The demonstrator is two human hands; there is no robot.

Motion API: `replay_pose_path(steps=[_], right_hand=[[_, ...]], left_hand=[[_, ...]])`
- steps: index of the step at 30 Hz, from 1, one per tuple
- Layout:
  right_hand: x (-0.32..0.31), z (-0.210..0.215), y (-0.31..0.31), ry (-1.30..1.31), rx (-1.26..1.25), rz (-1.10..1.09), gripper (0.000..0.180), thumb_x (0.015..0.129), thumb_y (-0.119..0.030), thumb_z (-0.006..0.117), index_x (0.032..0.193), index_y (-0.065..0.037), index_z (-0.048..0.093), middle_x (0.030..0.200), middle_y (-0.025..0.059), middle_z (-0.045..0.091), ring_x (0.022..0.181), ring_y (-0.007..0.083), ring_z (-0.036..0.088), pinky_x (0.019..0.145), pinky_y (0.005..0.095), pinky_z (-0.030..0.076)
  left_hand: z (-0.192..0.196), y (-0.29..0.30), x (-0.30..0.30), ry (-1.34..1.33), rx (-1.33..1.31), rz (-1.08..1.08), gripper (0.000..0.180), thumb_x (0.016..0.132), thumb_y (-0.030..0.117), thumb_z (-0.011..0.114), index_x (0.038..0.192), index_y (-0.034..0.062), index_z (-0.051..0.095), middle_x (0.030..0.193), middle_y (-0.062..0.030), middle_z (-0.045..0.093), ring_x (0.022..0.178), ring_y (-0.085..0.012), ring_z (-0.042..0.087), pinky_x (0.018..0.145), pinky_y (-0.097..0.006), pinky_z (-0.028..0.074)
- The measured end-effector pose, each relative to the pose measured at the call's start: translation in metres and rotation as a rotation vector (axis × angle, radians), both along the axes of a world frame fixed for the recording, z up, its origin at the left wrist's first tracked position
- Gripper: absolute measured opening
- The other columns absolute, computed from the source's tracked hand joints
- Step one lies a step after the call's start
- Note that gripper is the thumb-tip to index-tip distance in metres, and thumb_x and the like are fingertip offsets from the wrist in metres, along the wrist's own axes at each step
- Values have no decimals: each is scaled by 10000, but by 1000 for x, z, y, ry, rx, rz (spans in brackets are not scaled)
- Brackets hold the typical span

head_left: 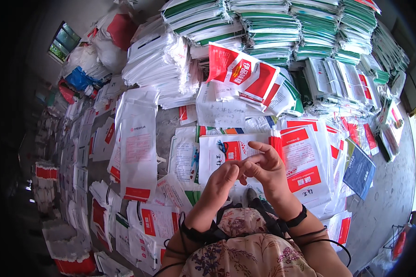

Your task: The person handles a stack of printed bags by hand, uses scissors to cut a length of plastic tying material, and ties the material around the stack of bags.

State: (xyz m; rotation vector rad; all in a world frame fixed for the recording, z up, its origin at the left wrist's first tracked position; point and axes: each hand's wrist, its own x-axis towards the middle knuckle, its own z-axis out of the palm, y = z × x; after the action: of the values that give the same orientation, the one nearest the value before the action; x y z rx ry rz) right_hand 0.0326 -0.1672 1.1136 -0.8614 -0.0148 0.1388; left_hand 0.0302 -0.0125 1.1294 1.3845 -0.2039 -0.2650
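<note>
My left hand [224, 177] and my right hand [267, 170] meet in front of my body, their fingertips touching. Both are closed in a pinch, though the right index finger sticks out. Whatever lies between the fingers, if anything, is too small to make out. Just beyond them is a flat stack of white printed bags [210, 152] with red panels, a short blue tie on top. Close to my right hand, on its right side, a pile of white and red bags [302, 159] lies fanned out. To the left rests a long white bag [140, 145] with a red end.
Tall bundles of white and green bags [268, 34] rise at the back. A red and white bag [242, 71] lies on a heap before them, above a handwritten sheet [221, 111]. A dark blue bag [358, 168] lies at right. More bag stacks [159, 221] cover the left floor.
</note>
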Motion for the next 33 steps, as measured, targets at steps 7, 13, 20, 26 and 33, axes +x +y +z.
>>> replay_pose_path(steps=[7,13,20,26,33], right_hand=[[-2,-6,0,-226,-582,-175,466,858,-80,726,1289,-48,552,972,36,716,881,122,615,897,300,464],[-5,-7,-7,-265,-667,-149,487,845,-52,733,1286,-17,530,995,78,716,1045,138,618,906,282,463],[-1,-11,-27,-119,-238,164,510,839,-133,748,1305,-37,564,1153,50,613,1043,156,583,968,334,435],[-3,-20,-25,-104,-219,205,152,888,-109,699,1000,-16,658,967,40,642,933,134,599,881,293,474],[0,-19,-12,-25,-217,-1,116,916,-123,675,911,-15,634,894,33,655,854,100,599,804,275,475]], left_hand=[[1,11,7,303,-21,-56,324,993,330,562,1141,49,625,794,26,563,600,-16,401,526,-167,314],[-5,12,2,414,-95,-48,228,973,274,606,1025,60,665,737,59,535,549,-3,365,476,-164,270],[-2,11,0,445,-130,-38,199,969,236,611,961,50,684,669,91,472,523,-4,311,470,-176,229],[-3,8,-5,393,-13,-43,164,958,202,625,955,45,671,689,88,477,531,-3,301,474,-180,221],[-6,7,-10,491,-206,-6,213,989,243,567,908,48,596,661,78,402,525,-13,275,469,-194,208]])
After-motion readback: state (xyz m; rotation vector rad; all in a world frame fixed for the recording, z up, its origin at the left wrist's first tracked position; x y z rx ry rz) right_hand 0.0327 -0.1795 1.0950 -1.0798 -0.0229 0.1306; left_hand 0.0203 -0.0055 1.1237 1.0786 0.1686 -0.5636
